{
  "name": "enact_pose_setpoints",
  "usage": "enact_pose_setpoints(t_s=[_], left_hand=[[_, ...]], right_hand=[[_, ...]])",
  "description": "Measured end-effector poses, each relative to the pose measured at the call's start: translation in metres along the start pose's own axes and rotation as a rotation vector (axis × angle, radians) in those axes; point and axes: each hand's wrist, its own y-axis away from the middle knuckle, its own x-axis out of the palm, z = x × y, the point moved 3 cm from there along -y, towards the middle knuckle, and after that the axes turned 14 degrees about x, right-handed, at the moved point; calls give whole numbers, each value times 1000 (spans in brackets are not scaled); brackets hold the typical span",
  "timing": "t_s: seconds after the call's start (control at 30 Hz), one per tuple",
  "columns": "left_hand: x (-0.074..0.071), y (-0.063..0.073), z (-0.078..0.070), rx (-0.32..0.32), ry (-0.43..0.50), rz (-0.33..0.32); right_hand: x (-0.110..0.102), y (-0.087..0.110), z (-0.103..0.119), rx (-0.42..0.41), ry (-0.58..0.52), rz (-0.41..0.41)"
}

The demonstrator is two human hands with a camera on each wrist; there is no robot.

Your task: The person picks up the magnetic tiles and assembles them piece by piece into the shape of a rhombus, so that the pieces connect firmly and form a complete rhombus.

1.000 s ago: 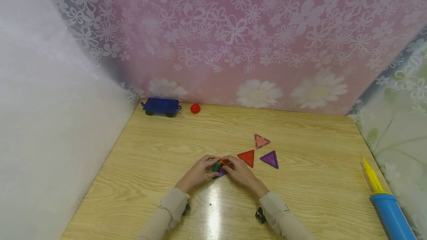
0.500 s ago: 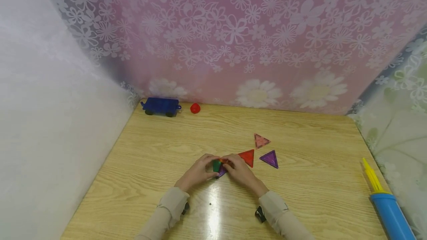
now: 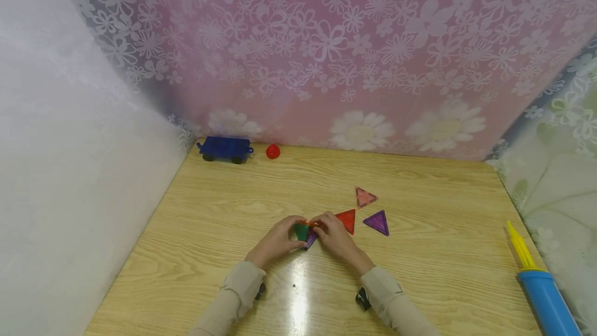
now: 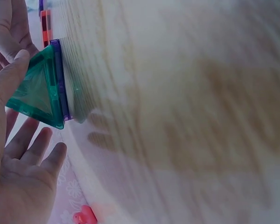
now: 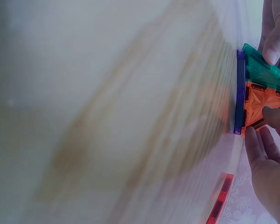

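Note:
My left hand [image 3: 275, 242] pinches a green triangular magnetic tile [image 4: 37, 91], its thumb on the near face. The tile stands tilted up from a purple tile [image 5: 240, 93], which lies flat on the table between my hands. An orange triangular magnetic tile [image 5: 261, 100] leans beside the green one, above the same purple base. My right hand [image 3: 338, 240] pinches the orange tile, thumb on its face and fingers around the lower edge. In the right wrist view, the green and orange tiles meet along their sides. Fingers hide part of both in the head view.
A red triangle [image 3: 346, 221] lies close right of my right hand, with a purple triangle [image 3: 377, 222] and a pink triangle [image 3: 366, 197] beyond. At the back are a blue toy wagon [image 3: 225, 149] and a small red piece [image 3: 273, 151]. A blue-and-yellow pump [image 3: 543, 289] lies far right.
The green tile has turned so more of its face shows in the head view. The purple base has swung slightly between the hands. Both hands shift only a little.

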Motion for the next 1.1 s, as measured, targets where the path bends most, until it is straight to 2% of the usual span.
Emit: enact_pose_setpoints(t_s=[0.4,0.53,0.77,0.93,1.1], left_hand=[[2,-3,0,11,-5,10],[3,-3,0,-1,4,14],[2,-2,4,-40,15,16],[0,-1,7,-29,17,2],[-2,1,11,-42,18,-10]], right_hand=[[-3,2,-1,11,-59,0],[-7,4,-5,23,-32,-43],[-21,9,-12,19,-48,-122],[-33,14,-21,-25,37,-196],[-42,19,-30,3,74,-181]])
